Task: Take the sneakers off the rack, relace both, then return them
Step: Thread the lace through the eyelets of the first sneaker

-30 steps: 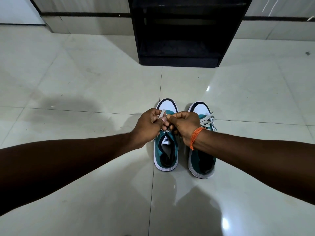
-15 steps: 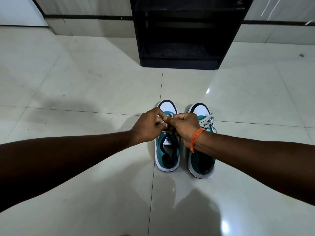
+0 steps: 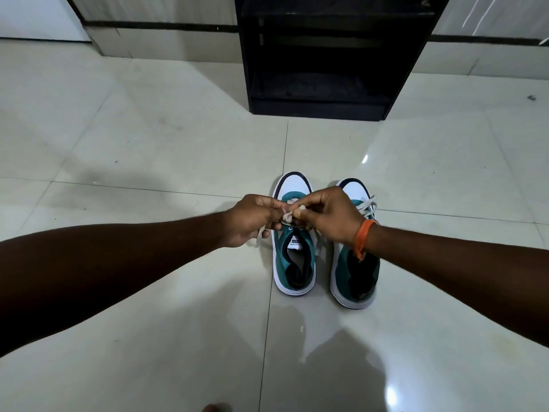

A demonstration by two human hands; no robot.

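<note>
Head view: everything below.
Sneakers: teal-and-white low sneaker [image 3: 294,257] and its twin [image 3: 355,272] stand side by side on the glossy white floor tiles [image 3: 148,162], toes toward the empty black wooden rack [image 3: 326,58].
My left hand [image 3: 252,218]: pinches the pale grey flat lace [image 3: 287,217] over the left sneaker.
My right hand [image 3: 329,215]: fingers closed on the same lace; orange thread wristband [image 3: 363,236].

A lace end [image 3: 261,237] now trails below the left hand [image 3: 252,220].

Both bare arms are reaching forward — left hand [image 3: 252,217] and right hand [image 3: 329,215] pinching fingertips together, knuckles nearly touching.
</note>
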